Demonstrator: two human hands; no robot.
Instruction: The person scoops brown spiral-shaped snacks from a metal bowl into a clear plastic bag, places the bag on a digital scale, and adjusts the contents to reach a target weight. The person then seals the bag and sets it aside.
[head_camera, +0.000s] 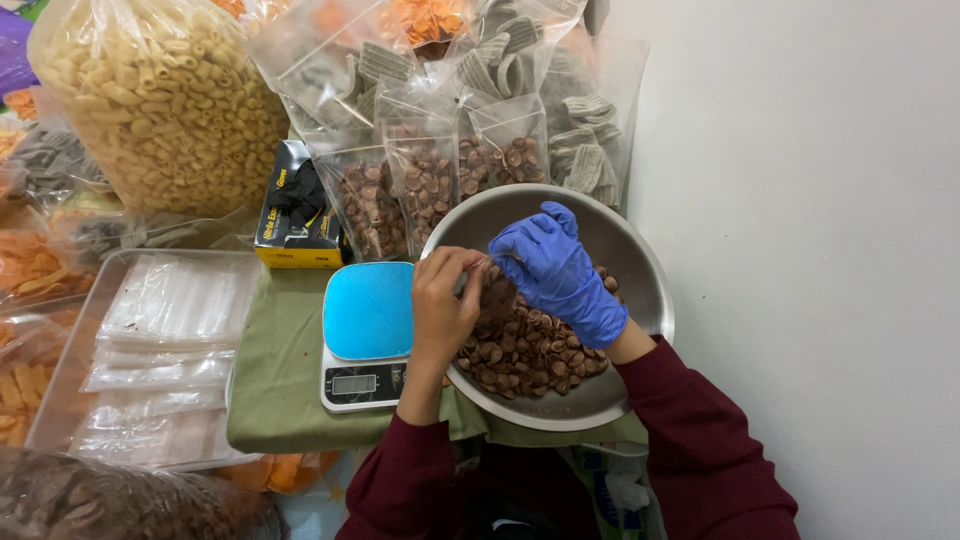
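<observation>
Holding a small clear bag (495, 292) open over the steel bowl (640, 265), your bare left hand (442, 305) pinched the bag's mouth shut-fingered on one edge, while your gloved right hand (556, 272) curled closed at the opening, apparently on a few of the brown round snacks (530, 350); whether it actually gripped any pieces, I could not tell. The bag hung just above the heap of snacks in the bowl, beside the blue-topped scale (368, 335).

The risks, as I judged them: your left grip held only one side of the mouth, so the bag could have sagged shut and pieces would have dropped outside it. Anything spilled would have fallen back into the bowl, which was forgiving, but the bowl overhung the table's green cloth (280, 380) toward your lap, so a downward press on its near rim might have tipped it. The filled bags (425, 185) leaning behind the bowl could also have slid in.
</observation>
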